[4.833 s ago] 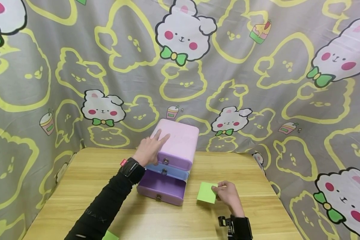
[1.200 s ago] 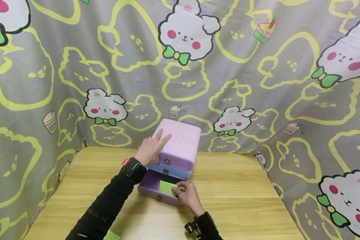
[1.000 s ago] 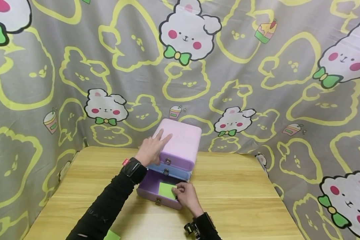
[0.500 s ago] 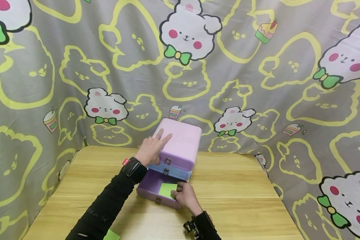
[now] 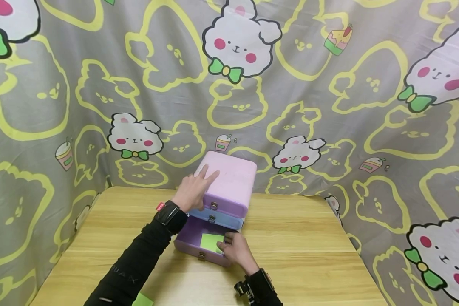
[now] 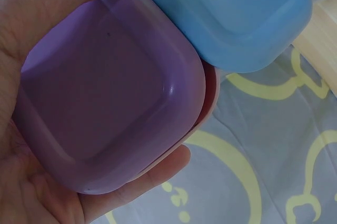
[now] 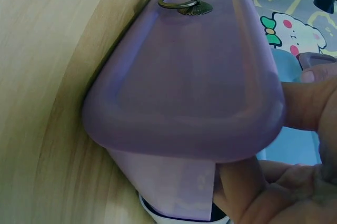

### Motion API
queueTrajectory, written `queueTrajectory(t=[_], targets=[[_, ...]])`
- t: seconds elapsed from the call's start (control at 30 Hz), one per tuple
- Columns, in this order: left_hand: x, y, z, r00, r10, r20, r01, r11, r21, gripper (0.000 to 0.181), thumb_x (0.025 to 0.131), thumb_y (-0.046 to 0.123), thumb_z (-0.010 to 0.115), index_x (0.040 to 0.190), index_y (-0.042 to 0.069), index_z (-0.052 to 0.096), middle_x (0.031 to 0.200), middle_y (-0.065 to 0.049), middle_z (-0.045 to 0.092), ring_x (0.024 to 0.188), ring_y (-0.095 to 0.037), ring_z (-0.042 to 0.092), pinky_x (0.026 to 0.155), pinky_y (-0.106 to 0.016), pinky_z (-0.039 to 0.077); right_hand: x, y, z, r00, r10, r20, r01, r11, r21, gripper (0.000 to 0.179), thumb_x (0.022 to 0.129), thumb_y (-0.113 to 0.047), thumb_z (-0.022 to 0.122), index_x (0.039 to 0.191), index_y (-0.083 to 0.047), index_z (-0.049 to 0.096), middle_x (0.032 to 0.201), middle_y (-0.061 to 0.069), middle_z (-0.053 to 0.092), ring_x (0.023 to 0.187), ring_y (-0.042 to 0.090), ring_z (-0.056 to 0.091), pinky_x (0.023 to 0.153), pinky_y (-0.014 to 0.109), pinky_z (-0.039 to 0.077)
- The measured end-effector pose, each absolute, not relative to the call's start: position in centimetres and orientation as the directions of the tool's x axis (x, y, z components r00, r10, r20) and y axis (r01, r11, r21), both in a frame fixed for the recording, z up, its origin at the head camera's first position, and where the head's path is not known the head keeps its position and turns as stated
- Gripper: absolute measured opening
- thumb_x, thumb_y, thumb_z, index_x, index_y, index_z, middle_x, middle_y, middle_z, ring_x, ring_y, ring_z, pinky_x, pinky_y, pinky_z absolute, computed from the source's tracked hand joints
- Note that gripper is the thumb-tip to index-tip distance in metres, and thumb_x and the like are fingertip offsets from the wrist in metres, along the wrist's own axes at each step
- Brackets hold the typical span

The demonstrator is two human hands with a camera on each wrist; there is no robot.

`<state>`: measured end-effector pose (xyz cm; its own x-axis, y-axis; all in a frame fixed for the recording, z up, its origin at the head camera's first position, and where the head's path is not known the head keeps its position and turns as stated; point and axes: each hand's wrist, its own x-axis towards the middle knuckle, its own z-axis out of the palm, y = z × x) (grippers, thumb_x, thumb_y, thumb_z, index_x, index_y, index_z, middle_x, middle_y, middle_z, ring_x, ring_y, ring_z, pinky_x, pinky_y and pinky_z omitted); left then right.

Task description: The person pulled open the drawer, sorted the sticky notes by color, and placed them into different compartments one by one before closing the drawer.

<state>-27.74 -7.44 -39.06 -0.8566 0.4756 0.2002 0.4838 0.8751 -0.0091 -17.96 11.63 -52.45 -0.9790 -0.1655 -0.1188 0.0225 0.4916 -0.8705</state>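
Observation:
A small box of drawers (image 5: 229, 178) has a pink top, a purple upper drawer, a blue middle drawer (image 5: 218, 217) and a purple bottom drawer (image 5: 187, 244) pulled out. My left hand (image 5: 191, 191) grips the box's front left corner, fingers spread on top, thumb along the upper drawer's front (image 6: 105, 82). Inside the bottom drawer lies a light green sticky note (image 5: 210, 241). At that drawer's right front corner my right hand (image 5: 237, 250) touches the note with its thumb, which stands apart from the fingers. The right wrist view hides the note behind the drawer front (image 7: 184, 87).
A second green sheet (image 5: 142, 300) lies at the near table edge, partly hidden by the left sleeve. The wooden table (image 5: 298, 238) extends on both sides of the box. A patterned curtain (image 5: 329, 127) hangs behind and at the sides.
The right hand has carried the green note from right of the box into the bottom drawer. Lately the note lies flatter and slightly further left. The left hand has stayed put.

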Motion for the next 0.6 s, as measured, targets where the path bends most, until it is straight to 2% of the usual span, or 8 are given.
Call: queueTrajectory(t=[0.17, 0.4, 0.6], targets=[[-27.7, -7.4, -39.0, -0.853, 0.478, 0.207, 0.488, 0.873, -0.007, 0.126, 0.053, 0.03, 0.101, 0.159, 0.023, 0.033, 0.163, -0.025, 0.034, 0.089, -0.045, 0.068, 0.071, -0.05, 0.058, -17.8, 11.7, -51.9, -0.977, -0.185, -0.106, 0.0, 0.494, -0.87, 0.057, 0.094, -0.016, 0.07, 0.133, 0.021, 0.051, 0.125, 0.039, 0.063, 0.111, 0.046, 0.069, 0.091, 0.047, 0.06], [-27.7, -7.4, -39.0, -0.856, 0.476, 0.203, 0.484, 0.875, -0.008, 0.126, 0.054, 0.031, 0.101, 0.159, 0.023, 0.033, 0.163, -0.025, 0.034, 0.091, -0.045, 0.068, 0.072, -0.05, 0.058, -17.3, 11.7, -50.0, -0.964, -0.266, 0.003, -0.143, 0.508, -0.849, 0.041, 0.095, -0.017, 0.068, 0.119, 0.016, 0.065, 0.103, 0.025, 0.075, 0.087, 0.03, 0.075, 0.075, 0.035, 0.062], [-27.8, -7.4, -39.1, -0.858, 0.473, 0.199, 0.48, 0.877, -0.011, 0.127, 0.053, 0.032, 0.101, 0.159, 0.023, 0.032, 0.163, -0.025, 0.033, 0.092, -0.045, 0.068, 0.072, -0.05, 0.059, -16.8, 11.5, -47.1, -0.952, -0.306, 0.022, -0.194, 0.545, -0.816, 0.03, 0.097, -0.022, 0.067, 0.114, 0.002, 0.071, 0.103, 0.013, 0.077, 0.088, 0.021, 0.073, 0.077, 0.03, 0.061]])
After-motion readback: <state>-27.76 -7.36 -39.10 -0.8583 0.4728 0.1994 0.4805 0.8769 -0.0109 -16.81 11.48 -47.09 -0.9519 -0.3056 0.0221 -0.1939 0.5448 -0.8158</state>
